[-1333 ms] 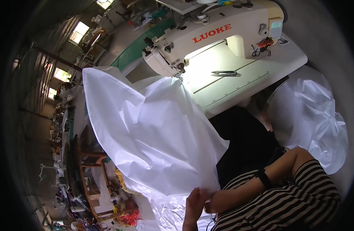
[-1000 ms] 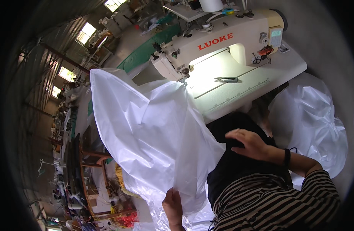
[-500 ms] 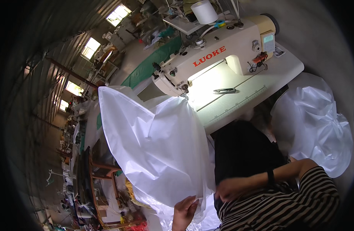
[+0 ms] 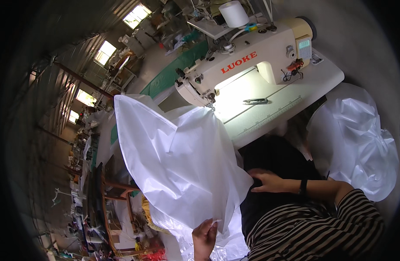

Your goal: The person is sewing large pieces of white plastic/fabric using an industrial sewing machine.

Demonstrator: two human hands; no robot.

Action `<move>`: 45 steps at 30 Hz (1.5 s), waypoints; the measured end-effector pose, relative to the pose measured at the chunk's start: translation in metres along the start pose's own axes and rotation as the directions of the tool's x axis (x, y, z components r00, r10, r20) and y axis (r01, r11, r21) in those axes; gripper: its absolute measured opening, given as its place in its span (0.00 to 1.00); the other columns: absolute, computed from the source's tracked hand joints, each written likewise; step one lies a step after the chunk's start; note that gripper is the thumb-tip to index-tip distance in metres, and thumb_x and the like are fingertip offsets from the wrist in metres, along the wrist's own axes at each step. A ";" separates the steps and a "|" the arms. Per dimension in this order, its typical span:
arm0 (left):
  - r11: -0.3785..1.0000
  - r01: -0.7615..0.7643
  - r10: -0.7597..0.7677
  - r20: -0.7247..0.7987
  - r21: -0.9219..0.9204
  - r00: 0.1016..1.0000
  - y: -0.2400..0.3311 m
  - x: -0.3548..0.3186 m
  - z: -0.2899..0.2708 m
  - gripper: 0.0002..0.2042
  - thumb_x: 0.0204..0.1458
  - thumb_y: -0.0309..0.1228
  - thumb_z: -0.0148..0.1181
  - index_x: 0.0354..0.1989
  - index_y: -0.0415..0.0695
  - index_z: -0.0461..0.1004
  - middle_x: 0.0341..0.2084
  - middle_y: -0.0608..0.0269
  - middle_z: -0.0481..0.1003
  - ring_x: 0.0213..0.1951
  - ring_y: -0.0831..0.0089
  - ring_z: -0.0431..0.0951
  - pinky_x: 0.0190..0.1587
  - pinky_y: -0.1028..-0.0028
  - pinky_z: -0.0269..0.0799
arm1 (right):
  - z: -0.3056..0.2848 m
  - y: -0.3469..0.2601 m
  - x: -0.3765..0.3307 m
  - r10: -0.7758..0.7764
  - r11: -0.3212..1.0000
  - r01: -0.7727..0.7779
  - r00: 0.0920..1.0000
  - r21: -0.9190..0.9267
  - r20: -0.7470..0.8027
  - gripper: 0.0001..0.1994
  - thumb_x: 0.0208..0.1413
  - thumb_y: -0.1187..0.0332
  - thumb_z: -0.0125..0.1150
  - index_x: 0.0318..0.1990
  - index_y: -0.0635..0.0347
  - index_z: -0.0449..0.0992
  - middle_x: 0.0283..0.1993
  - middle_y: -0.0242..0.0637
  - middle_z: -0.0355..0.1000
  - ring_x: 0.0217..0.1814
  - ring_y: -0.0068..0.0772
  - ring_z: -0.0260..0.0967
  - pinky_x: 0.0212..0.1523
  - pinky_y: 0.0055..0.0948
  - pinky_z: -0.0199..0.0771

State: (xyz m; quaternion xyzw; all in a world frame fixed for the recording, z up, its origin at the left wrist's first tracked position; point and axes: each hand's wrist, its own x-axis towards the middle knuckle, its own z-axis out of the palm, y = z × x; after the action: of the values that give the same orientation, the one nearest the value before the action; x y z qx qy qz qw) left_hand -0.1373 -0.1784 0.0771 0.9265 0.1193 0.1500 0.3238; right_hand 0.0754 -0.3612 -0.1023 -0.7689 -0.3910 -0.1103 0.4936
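Observation:
A large translucent white plastic sheet (image 4: 178, 161) hangs in folds from under the presser foot of a sewing machine (image 4: 248, 65) and spreads down to my lap. My left hand (image 4: 204, 237), low in the view, is closed in a pinch with a thin whitish edge of the sheet at its fingertips. Over my dark-clothed thigh, my right hand (image 4: 267, 181) has its fingers bent at the sheet's right edge, which it seems to pinch; the exact grip is partly hidden.
Small metal thread snips (image 4: 255, 101) lie on the lit machine bed. A white thread cone (image 4: 233, 14) stands behind the machine. At the right sits a crumpled heap of white plastic (image 4: 361, 143). A wooden frame (image 4: 117, 191) stands at the left.
My right hand has moved up and slightly right from low on my lap, and the sheet's right edge has bulged toward it. The left hand has shifted slightly left.

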 end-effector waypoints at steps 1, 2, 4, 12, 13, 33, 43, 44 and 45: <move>1.000 -0.005 0.005 -0.003 0.002 1.000 0.001 0.001 -0.002 0.04 0.56 0.21 0.59 0.39 0.38 0.78 0.30 0.52 0.79 0.31 0.64 0.78 0.35 0.72 0.73 | -0.001 -0.006 0.006 0.073 0.962 -0.148 0.950 0.230 0.303 0.16 0.54 0.56 0.66 0.39 0.61 0.76 0.38 0.45 0.76 0.39 0.43 0.76 0.44 0.35 0.75; 1.000 -0.010 0.010 -0.004 0.006 1.000 0.003 0.002 -0.004 0.04 0.56 0.21 0.59 0.39 0.38 0.78 0.30 0.52 0.79 0.31 0.64 0.78 0.35 0.72 0.73 | -0.003 -0.014 0.013 0.134 0.855 -0.405 0.776 0.324 0.616 0.15 0.56 0.58 0.64 0.40 0.62 0.76 0.37 0.45 0.77 0.40 0.44 0.77 0.44 0.36 0.75; 0.999 0.041 -0.041 0.024 -0.016 0.999 0.010 0.006 -0.009 0.06 0.54 0.19 0.59 0.39 0.38 0.78 0.31 0.53 0.79 0.30 0.64 0.77 0.34 0.72 0.72 | -0.016 -0.042 0.012 -0.016 0.947 -0.237 0.635 0.215 0.772 0.11 0.59 0.63 0.62 0.36 0.64 0.75 0.32 0.44 0.77 0.38 0.43 0.78 0.42 0.35 0.77; 0.925 -0.357 0.340 0.131 0.131 0.931 0.050 0.017 0.019 0.10 0.45 0.15 0.60 0.36 0.38 0.76 0.32 0.51 0.77 0.29 0.54 0.78 0.31 0.63 0.73 | -0.097 -0.125 0.000 -0.338 0.589 -0.249 0.789 0.769 0.514 0.07 0.59 0.69 0.61 0.36 0.61 0.69 0.31 0.37 0.76 0.33 0.40 0.79 0.34 0.30 0.79; 0.948 -0.306 0.290 0.167 0.081 0.942 0.050 0.016 0.025 0.09 0.45 0.16 0.60 0.36 0.38 0.76 0.31 0.52 0.77 0.29 0.53 0.77 0.30 0.63 0.72 | -0.099 -0.126 0.004 -0.414 0.718 -0.058 0.766 0.694 0.492 0.08 0.60 0.68 0.60 0.35 0.61 0.68 0.31 0.37 0.75 0.34 0.38 0.79 0.33 0.30 0.80; 0.864 -0.494 0.503 0.197 -0.095 0.842 0.019 0.053 0.068 0.04 0.43 0.24 0.59 0.28 0.41 0.71 0.27 0.56 0.74 0.25 0.57 0.75 0.26 0.62 0.70 | 0.053 -0.018 0.080 0.073 0.333 -0.622 0.767 0.709 0.638 0.19 0.63 0.62 0.53 0.57 0.64 0.68 0.44 0.46 0.75 0.35 0.39 0.76 0.37 0.33 0.78; 0.709 -0.685 0.686 0.389 -0.168 0.614 -0.002 0.071 0.073 0.05 0.46 0.28 0.58 0.27 0.42 0.70 0.21 0.55 0.68 0.21 0.56 0.72 0.23 0.60 0.67 | 0.013 -0.005 0.186 0.363 0.802 -0.064 0.842 -0.594 0.400 0.30 0.56 0.67 0.57 0.64 0.72 0.59 0.29 0.37 0.77 0.28 0.34 0.77 0.25 0.36 0.74; 0.701 -0.693 0.698 0.357 -0.166 0.620 -0.003 0.074 0.073 0.04 0.49 0.28 0.58 0.28 0.42 0.71 0.21 0.58 0.69 0.20 0.60 0.72 0.22 0.64 0.66 | 0.019 -0.006 0.188 0.421 0.716 0.032 0.777 -0.697 0.468 0.31 0.54 0.68 0.58 0.64 0.71 0.60 0.27 0.38 0.76 0.27 0.34 0.77 0.23 0.39 0.73; 0.695 -0.699 0.708 0.327 -0.166 0.626 -0.004 0.078 0.073 0.04 0.51 0.28 0.58 0.29 0.41 0.72 0.21 0.61 0.69 0.19 0.64 0.71 0.22 0.67 0.66 | 0.024 -0.006 0.186 0.433 0.702 0.030 0.776 -0.712 0.459 0.31 0.54 0.68 0.58 0.64 0.71 0.60 0.27 0.38 0.76 0.27 0.34 0.77 0.23 0.39 0.73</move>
State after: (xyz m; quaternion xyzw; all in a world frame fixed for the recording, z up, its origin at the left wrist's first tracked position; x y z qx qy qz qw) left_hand -0.0392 -0.1914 0.0356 0.9061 -0.3159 0.0901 0.2664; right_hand 0.1904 -0.2479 -0.0068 -0.9288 -0.3642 0.0591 0.0348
